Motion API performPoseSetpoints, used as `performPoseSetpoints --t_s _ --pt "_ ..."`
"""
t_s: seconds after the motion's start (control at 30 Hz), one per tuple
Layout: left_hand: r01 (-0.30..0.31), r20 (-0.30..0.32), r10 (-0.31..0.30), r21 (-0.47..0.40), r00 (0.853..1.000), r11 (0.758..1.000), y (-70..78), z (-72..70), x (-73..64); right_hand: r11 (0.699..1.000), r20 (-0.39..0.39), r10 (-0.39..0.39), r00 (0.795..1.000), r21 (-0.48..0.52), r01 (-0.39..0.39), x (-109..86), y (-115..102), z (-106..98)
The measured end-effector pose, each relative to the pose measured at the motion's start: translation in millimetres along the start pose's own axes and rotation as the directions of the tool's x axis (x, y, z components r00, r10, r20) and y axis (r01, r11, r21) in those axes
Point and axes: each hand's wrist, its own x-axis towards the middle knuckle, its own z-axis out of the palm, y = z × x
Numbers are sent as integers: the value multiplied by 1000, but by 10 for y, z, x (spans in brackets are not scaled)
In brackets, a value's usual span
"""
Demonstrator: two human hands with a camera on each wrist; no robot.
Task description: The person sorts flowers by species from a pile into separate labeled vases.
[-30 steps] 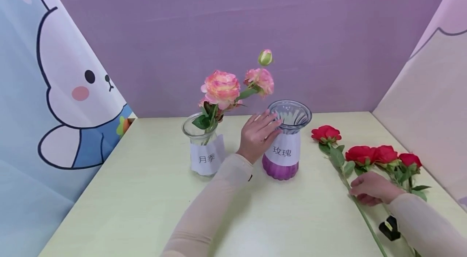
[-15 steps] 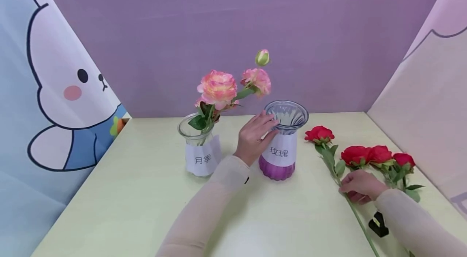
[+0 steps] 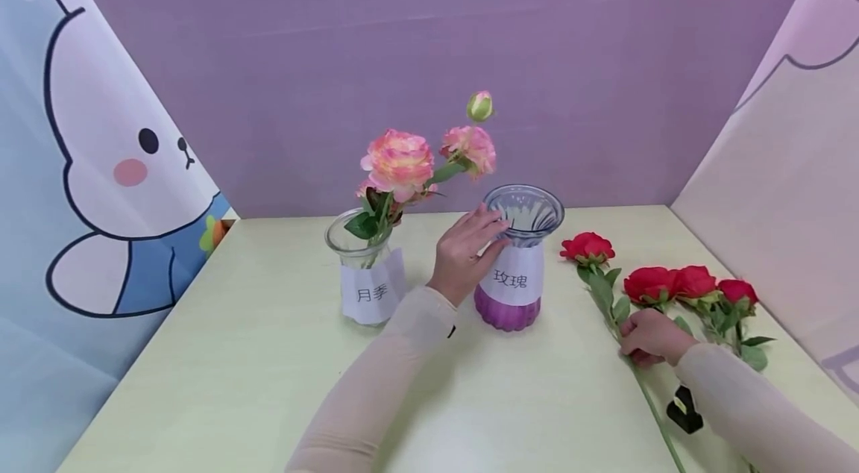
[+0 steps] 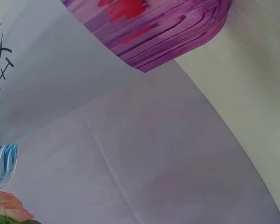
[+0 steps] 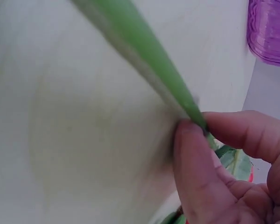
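My left hand (image 3: 466, 255) touches the neck of a purple-blue glass vase (image 3: 508, 312) with its fingers stretched along the side under the rim. A white paper label (image 3: 515, 279) wraps that vase; in the left wrist view the label and the purple base (image 4: 177, 28) show close up. My right hand (image 3: 654, 339) pinches the green stem (image 5: 154, 60) of a red rose (image 3: 587, 246) between thumb and fingertip. The rose lies low along the table, its bloom pointing to the back. More red roses (image 3: 671, 283) lie just right of this hand.
Left of the purple vase stands a clear glass vase (image 3: 359, 295) with a paper label, holding pink flowers (image 3: 399, 163). A purple backdrop (image 3: 429, 48) rises behind the table (image 3: 268, 383). Printed cloths hang on both sides. A small black object (image 3: 684, 411) is by the right sleeve.
The whole view has shifted slightly, moving things leftward in it. My right hand has closed its fingers on the rose stem. My left hand stays at the purple vase.
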Motion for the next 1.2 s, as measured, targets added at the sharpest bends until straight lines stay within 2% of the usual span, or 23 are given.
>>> performPoseSetpoints --t_s 0.17,0.37,0.47,0.63,0.77,0.83,0.9,1.07,1.2 --pt "-9 -11 9 -10 1000 1000 -21 19 13 993 -2 -22 1000 117 22 26 22 18" --pt "-22 -16 22 -19 1000 1000 -33 27 32 970 -3 -49 999 240 49 17 -3 38" --pt "-29 -14 29 -15 999 999 -27 22 40 953 -7 -60 998 297 59 -3 -31 41" --pt "-32 -5 32 -6 999 999 -17 12 55 904 -45 -142 989 400 148 -52 -80 75" --pt "-34 -1 34 -1 999 999 -23 12 40 831 -79 -190 979 518 203 -86 -97 124" --pt "-36 -1 36 2 999 999 -27 13 23 783 -92 -193 977 586 210 -101 -100 144" --pt "-35 -3 35 1 999 999 -29 14 13 720 -115 -179 977 661 210 -118 -106 151" --pt "-20 -12 20 -15 1000 1000 -24 20 7 526 -216 -70 974 821 220 -175 -177 139" --pt "-11 -21 11 -22 1000 1000 -20 9 10 419 -274 60 960 880 225 -223 -278 149"
